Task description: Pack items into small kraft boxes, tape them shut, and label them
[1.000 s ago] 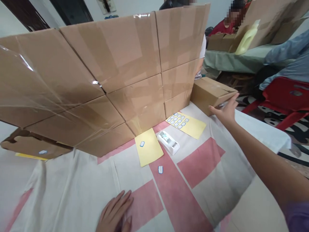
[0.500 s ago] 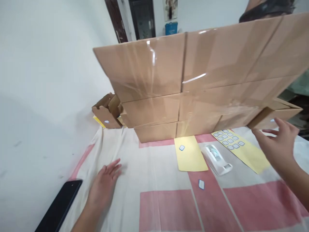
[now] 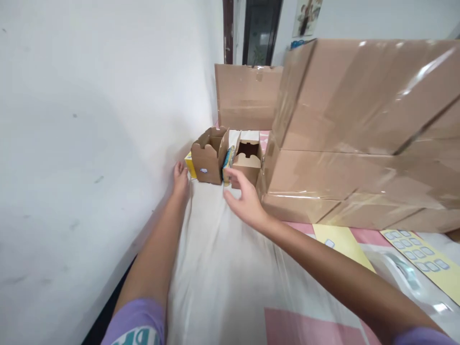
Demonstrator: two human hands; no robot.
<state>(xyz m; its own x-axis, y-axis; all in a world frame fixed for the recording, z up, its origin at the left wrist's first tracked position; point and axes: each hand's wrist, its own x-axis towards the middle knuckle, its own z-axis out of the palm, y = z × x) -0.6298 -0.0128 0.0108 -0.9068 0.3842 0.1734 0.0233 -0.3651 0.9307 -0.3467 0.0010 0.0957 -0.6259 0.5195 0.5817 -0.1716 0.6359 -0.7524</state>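
Both my arms reach forward toward two small open cardboard boxes at the far left by the wall. My left hand lies with fingers stretched out, close to the left small box, which has a small blue-edged sticker on its front. My right hand hovers open, fingers apart, just in front of the right small box. Something blue and yellow stands between the two boxes. Neither hand holds anything.
A tall wall of taped cardboard cartons stands on the right. Another carton is behind. Yellow sticker sheets and a white device lie on the pink-and-white cloth. A white wall borders the left.
My view has swung left. My right hand left the box at the far right and crossed over to the small boxes; my left hand slid forward along the wall.
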